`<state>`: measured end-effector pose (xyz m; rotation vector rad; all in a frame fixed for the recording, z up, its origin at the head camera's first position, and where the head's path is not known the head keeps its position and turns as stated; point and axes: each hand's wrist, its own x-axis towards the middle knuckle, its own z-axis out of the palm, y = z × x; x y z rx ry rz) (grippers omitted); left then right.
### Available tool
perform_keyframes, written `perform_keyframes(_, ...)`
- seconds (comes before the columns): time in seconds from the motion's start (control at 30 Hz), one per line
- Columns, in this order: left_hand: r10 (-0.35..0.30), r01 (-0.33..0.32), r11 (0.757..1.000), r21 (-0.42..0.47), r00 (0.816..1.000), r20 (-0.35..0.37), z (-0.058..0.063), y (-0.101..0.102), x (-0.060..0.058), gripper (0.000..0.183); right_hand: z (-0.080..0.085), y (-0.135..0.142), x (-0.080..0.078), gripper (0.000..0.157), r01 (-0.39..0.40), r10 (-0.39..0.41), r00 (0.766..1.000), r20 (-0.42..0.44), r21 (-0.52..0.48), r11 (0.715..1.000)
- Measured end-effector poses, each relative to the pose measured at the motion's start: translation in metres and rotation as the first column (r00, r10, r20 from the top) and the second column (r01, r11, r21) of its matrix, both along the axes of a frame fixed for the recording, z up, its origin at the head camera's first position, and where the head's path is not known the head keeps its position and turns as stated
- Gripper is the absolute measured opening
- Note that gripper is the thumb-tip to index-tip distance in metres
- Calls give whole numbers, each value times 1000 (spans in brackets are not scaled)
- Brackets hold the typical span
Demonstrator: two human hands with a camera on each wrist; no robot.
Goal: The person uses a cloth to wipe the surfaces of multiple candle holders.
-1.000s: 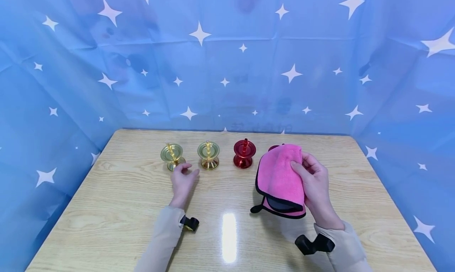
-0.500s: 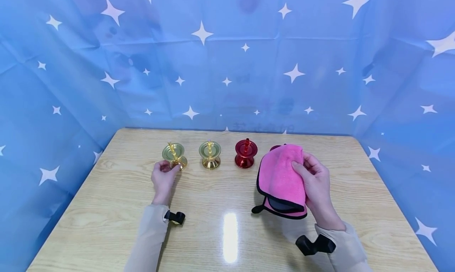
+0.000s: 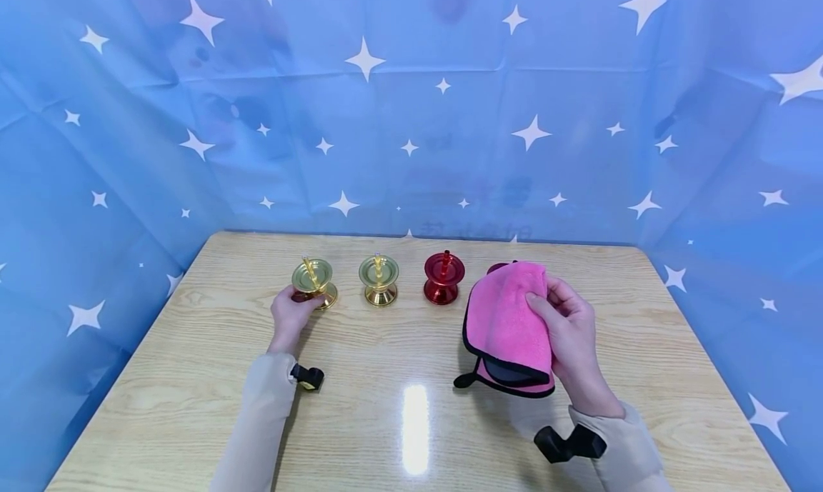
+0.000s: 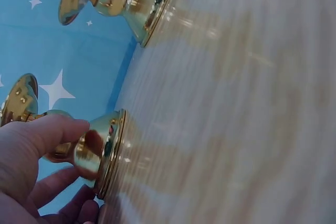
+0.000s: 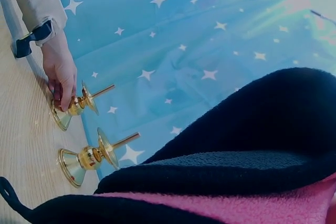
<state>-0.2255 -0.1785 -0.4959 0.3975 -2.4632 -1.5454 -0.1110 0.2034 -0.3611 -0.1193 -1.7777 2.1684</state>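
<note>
My left hand [image 3: 291, 315] grips the leftmost gold candle holder [image 3: 313, 272] low down. In the left wrist view the thumb and fingers curl about its flared foot [image 4: 111, 153], which stands on the table. A second gold candle holder [image 3: 378, 274] is upright just to its right. My right hand [image 3: 571, 328] pinches a folded pink cloth [image 3: 508, 320] with black edging and a dark inner side. Behind that cloth, a second red candle holder [image 3: 496, 267] is mostly hidden, only part of its rim showing.
One red candle holder [image 3: 444, 278] stands between the gold pair and the pink cloth. All are in a row near the back of the wooden table [image 3: 360, 420]. A blue star-patterned curtain [image 3: 411, 106] hangs right behind and along both sides.
My left hand has moved left from between the two gold candle holders and taken hold of the leftmost one. The right hand and the cloth have stayed in place.
</note>
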Motion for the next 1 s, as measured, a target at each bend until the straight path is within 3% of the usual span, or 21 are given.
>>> perform_keyframes(0.17, 1, 0, 1000, -17, 1000, 9, -2, -2, -4, 36, 0, -1, 0, 22, -10, 10, 1000, -15, -2, 1000)
perform_keyframes(0.6, 46, -44, 998, 38, 998, -53, -3, -2, -2, 31, 1, -2, -1, 22, -10, 10, 1000, -12, 3, 1000)
perform_keyframes(0.8, 66, -59, 995, 80, 994, -90, 2, -3, 2, 34, 2, -2, -2, 22, -7, 7, 1000, -11, 7, 1000)
perform_keyframes(1.0, 29, -23, 999, 37, 987, -158, 13, -4, 9, 32, 3, -3, -3, 22, -13, 13, 1000, -5, 11, 1000)
